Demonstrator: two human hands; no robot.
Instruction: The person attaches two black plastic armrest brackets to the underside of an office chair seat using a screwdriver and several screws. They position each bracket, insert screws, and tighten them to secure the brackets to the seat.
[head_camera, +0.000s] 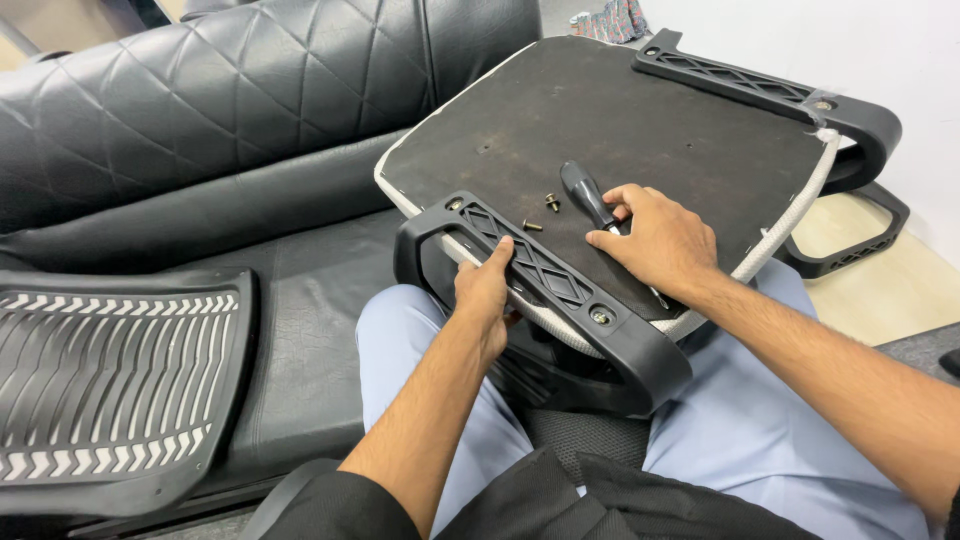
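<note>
Seat base upturned on lap | left hand clamps near armrest, steadying | right hand — fingers curled on screwdriver | screws parked left (within reach)

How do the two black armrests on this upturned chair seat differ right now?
The near armrest lies by the person's lap, and the left hand grips it; the far armrest sits at the seat's opposite edge, untouched. The near armrest's loop hangs toward the lap; the far armrest's curves toward the floor. Both are black plastic with lattice-patterned bars and a screw showing in the bracket.
</note>
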